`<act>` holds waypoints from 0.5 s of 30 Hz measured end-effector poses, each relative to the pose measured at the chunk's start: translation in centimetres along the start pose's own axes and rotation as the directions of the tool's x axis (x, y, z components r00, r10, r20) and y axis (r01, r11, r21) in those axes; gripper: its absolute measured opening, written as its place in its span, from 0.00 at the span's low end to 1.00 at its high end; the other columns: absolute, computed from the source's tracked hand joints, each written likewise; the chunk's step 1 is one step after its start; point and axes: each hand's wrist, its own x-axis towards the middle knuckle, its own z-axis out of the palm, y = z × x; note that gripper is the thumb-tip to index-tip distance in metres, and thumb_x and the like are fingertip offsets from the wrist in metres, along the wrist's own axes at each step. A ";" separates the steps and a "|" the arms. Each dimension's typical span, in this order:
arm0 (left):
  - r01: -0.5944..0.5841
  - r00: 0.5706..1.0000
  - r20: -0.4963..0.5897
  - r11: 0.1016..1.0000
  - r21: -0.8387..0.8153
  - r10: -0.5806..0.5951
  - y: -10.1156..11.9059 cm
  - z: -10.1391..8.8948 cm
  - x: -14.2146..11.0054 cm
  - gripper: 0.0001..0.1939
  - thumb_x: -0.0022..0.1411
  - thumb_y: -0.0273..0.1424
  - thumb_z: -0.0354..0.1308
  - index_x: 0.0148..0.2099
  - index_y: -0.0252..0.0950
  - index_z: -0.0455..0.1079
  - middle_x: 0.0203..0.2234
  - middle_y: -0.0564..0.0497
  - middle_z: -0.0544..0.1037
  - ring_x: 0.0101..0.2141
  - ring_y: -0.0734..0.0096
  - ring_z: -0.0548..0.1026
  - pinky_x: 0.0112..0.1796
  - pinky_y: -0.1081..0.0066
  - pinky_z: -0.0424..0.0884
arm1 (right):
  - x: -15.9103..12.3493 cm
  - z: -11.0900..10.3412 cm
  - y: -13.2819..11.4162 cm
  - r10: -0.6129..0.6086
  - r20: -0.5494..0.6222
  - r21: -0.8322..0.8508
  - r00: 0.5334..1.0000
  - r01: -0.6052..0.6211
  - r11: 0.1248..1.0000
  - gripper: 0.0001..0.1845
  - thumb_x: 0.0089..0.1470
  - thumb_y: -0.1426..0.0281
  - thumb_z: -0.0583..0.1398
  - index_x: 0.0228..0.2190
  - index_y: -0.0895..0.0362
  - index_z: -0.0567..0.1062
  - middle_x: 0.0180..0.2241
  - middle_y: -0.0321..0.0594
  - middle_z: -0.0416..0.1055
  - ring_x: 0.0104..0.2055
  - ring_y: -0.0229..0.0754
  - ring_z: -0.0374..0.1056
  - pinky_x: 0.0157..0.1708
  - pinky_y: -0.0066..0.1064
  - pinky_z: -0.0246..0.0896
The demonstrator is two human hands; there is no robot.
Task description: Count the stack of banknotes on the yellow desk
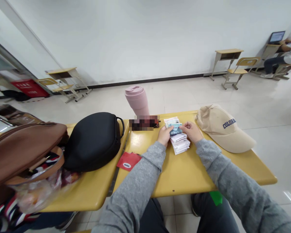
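Note:
A stack of paper slips and cards (180,142) lies on the yellow desk (184,174) in front of me. My left hand (164,135) grips the stack's left side, fingers curled on it. My right hand (191,131) pinches the top blue-green card (174,127) from the right. Both arms wear grey sleeves. A few more slips fan out just behind the card.
A beige cap (223,127) rests right of the stack. Behind stand a pink tumbler (137,100) and a dark flat object (144,123). A black case (93,140), red pouch (128,161) and brown bag (24,152) lie left. Desks, chairs and a seated person (285,55) are far off.

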 end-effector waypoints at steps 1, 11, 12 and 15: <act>-0.002 1.000 0.002 1.000 0.003 0.002 0.0 0.0 0.0 0.19 0.39 0.33 0.69 0.35 0.31 0.73 0.29 0.46 0.79 0.31 0.65 0.77 0.42 0.63 0.69 | 0.1 0.0 0.1 0.000 -0.007 -0.006 1.000 0.000 1.000 0.17 0.40 0.57 0.64 0.24 0.56 0.66 0.19 0.32 0.66 0.23 0.36 0.61 0.27 0.29 0.55; -0.018 1.000 -0.003 1.000 0.012 0.018 0.1 0.1 -0.1 0.18 0.41 0.35 0.68 0.34 0.31 0.73 0.28 0.46 0.79 0.30 0.67 0.76 0.39 0.66 0.70 | -0.1 0.1 0.0 -0.038 0.017 -0.012 0.999 0.038 0.999 0.17 0.40 0.57 0.62 0.19 0.56 0.64 0.17 0.30 0.59 0.21 0.34 0.53 0.24 0.28 0.48; -0.018 1.000 -0.015 1.000 0.002 0.018 0.0 0.1 0.0 0.17 0.42 0.37 0.68 0.34 0.31 0.73 0.28 0.47 0.79 0.29 0.67 0.76 0.38 0.66 0.70 | -0.1 0.0 0.0 -0.039 0.019 -0.013 0.999 0.039 0.999 0.17 0.40 0.58 0.62 0.19 0.56 0.64 0.17 0.30 0.59 0.21 0.34 0.53 0.23 0.28 0.48; -0.025 0.998 -0.063 0.999 -0.028 0.023 0.0 0.2 0.1 0.17 0.44 0.39 0.66 0.32 0.31 0.72 0.27 0.47 0.78 0.28 0.68 0.76 0.37 0.67 0.70 | 0.0 0.0 0.1 -0.037 0.023 -0.022 0.999 0.037 0.999 0.17 0.41 0.58 0.62 0.18 0.56 0.63 0.16 0.29 0.58 0.21 0.33 0.51 0.23 0.28 0.47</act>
